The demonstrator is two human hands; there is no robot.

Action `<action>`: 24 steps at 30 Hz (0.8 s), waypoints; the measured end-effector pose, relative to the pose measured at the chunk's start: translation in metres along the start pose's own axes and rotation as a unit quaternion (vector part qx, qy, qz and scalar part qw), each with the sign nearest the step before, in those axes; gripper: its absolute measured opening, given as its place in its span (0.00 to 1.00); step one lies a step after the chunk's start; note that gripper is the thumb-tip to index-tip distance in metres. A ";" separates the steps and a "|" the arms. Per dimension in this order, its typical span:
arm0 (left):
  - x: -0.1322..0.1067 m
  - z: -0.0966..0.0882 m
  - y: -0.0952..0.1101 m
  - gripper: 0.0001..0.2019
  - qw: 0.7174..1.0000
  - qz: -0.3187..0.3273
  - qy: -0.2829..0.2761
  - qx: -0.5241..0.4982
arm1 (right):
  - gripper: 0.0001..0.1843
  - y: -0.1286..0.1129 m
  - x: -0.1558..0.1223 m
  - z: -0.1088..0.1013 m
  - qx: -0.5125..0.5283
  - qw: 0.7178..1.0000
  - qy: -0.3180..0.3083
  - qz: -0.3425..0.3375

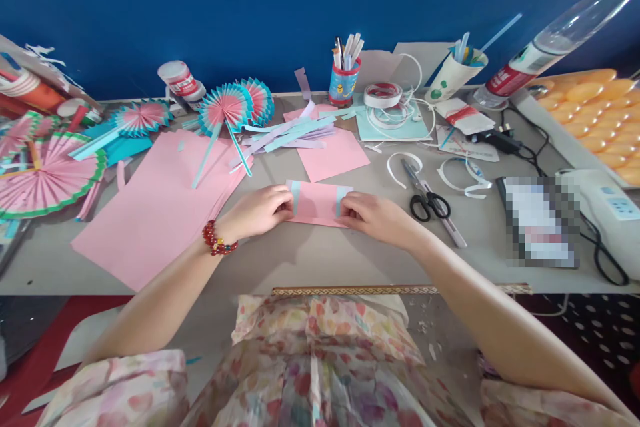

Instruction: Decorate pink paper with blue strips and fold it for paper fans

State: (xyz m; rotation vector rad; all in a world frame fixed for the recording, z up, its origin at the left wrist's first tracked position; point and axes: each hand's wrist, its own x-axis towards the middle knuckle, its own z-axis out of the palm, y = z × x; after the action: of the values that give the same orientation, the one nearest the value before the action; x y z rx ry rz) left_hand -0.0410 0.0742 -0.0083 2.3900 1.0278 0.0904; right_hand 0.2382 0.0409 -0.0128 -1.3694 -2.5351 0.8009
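A small pink paper (pixel 318 203) with a light blue strip near each end lies on the grey table (pixel 310 257) in front of me. My left hand (pixel 260 210), with a red bead bracelet on the wrist, pinches its left edge. My right hand (pixel 377 217) pinches its right edge. Both hands have their fingers curled down onto the paper.
A stack of pink sheets (pixel 155 210) lies to the left, with pleated paper fans (pixel 233 107) behind. Blue and lilac strips (pixel 290 135) are piled at centre back. Scissors (pixel 427 200), tape rolls (pixel 383 95), a pen cup (pixel 344 80), a phone (pixel 540 220) and a power strip (pixel 607 213) sit to the right.
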 end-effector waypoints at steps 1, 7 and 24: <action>0.000 0.000 0.000 0.07 1.000 -0.001 -0.002 -0.001 | 0.09 0.000 0.000 0.000 -0.001 1.000 0.000 -0.001; 0.002 0.000 -0.003 0.06 1.000 -0.001 -0.005 -0.015 | 0.10 0.000 0.001 0.000 -0.005 1.000 -0.001 -0.001; 0.002 0.001 0.000 0.06 1.000 -0.002 -0.002 0.009 | 0.09 0.002 0.001 0.003 -0.015 1.000 -0.006 0.002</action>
State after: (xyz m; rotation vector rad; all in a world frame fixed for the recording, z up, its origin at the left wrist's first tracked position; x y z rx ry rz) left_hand -0.0393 0.0748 -0.0091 2.4036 1.0352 0.0748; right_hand 0.2383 0.0417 -0.0164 -1.3827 -2.5643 0.7789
